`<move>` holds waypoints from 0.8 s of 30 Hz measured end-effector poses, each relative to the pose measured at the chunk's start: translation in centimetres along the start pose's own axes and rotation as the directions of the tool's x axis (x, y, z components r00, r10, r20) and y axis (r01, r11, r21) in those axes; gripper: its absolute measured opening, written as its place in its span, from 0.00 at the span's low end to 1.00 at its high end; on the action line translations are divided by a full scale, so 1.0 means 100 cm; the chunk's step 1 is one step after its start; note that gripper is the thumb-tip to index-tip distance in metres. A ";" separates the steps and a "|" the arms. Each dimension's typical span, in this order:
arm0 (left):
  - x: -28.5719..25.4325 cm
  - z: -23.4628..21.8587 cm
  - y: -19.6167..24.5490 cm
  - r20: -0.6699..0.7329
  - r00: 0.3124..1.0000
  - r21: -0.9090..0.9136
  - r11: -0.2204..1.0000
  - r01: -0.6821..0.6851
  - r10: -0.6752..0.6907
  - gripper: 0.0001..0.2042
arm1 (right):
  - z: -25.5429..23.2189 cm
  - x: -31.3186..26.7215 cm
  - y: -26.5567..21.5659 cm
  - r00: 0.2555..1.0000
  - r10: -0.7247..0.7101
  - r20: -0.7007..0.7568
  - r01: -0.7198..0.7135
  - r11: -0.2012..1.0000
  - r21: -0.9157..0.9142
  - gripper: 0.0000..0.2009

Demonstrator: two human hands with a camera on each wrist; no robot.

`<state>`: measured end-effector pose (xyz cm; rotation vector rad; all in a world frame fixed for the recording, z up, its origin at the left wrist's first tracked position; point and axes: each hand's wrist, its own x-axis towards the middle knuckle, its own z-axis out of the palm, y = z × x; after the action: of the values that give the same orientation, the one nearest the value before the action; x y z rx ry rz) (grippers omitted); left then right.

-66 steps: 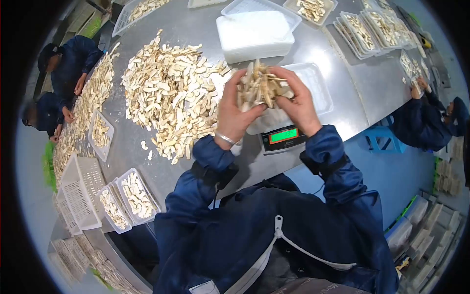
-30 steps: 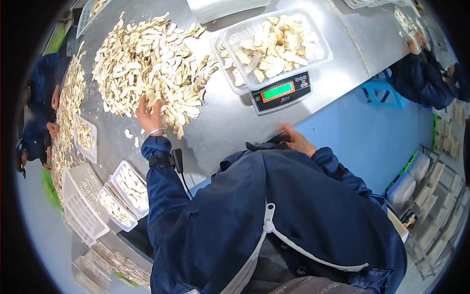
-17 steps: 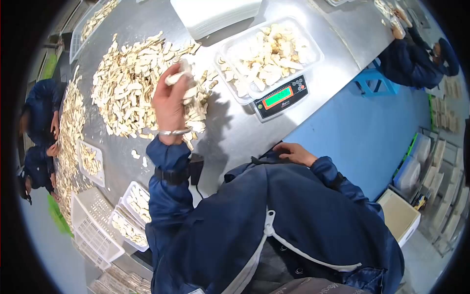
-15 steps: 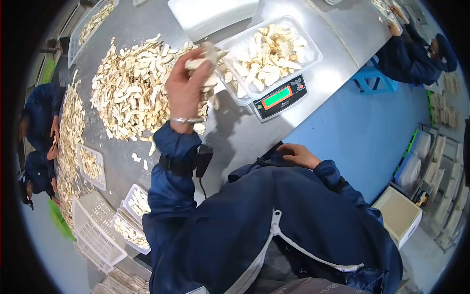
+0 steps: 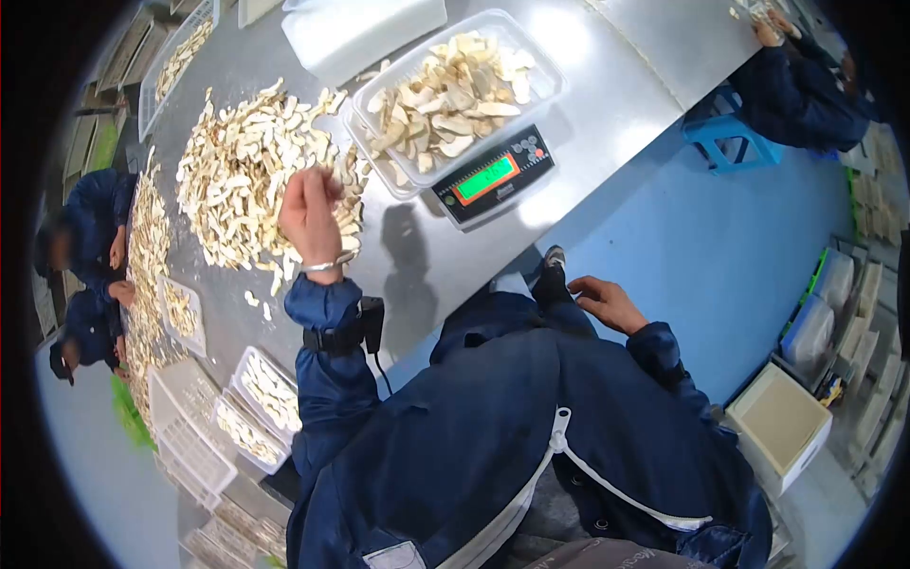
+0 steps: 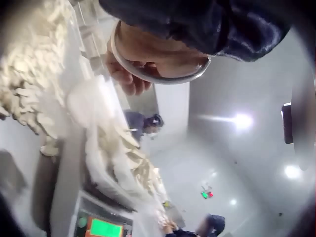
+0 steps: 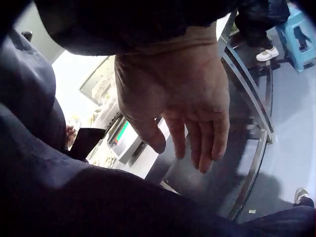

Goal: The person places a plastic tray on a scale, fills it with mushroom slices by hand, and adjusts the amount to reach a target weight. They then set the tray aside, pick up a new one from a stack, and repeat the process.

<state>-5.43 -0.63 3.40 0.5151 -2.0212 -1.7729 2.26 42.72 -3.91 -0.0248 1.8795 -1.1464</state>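
Note:
My left hand (image 5: 311,216), with a bracelet at the wrist, is over the right edge of a big heap of pale mushroom slices (image 5: 237,180). Its fingers are curled, and I cannot tell whether a slice is inside them. In the left wrist view, bent fingers (image 6: 129,81) show beyond the bracelet. To the right, a clear plastic tray (image 5: 555,83) full of mushroom slices rests on a digital scale (image 5: 493,180) with a lit green display, overlapping another tray below it. My right hand (image 5: 609,302) hangs relaxed past the table edge, holding nothing; its fingers point down in the right wrist view.
A stack of white trays (image 5: 355,38) stands behind the scale. Filled trays (image 5: 268,387) and a white perforated basket (image 5: 185,427) are at the left. People in dark blue work at the far left and right. A blue stool (image 5: 730,137) stands on the floor.
Both hands earlier held a bunch of slices over the scale. Afterwards the left carried slices from heap toward tray, then drew back over the heap's edge. The right hand dropped to my side.

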 end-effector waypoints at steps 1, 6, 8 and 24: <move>-0.024 -0.006 -0.009 -0.075 0.996 0.031 0.998 0.059 -0.056 0.13 | -0.009 0.000 0.008 0.999 -0.023 0.028 0.024 0.999 -0.035 0.17; -0.141 -0.006 -0.051 -0.286 0.938 0.141 0.959 0.244 -0.197 0.16 | -0.057 -0.004 0.061 0.992 -0.019 0.126 0.016 1.000 0.023 0.14; -0.182 0.002 -0.062 -0.309 0.920 0.149 0.943 0.297 -0.241 0.17 | -0.081 -0.012 0.070 0.989 -0.008 0.146 0.019 0.997 -0.074 0.13; -0.275 0.074 -0.096 0.455 0.573 0.485 0.729 0.483 -0.682 0.12 | -0.101 -0.057 0.165 0.999 0.050 0.013 -0.050 0.998 -0.031 0.12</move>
<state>14.22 18.72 -8.51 0.9032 -2.8724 -2.2242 5.26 61.65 -10.24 -0.0031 1.8750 -1.0811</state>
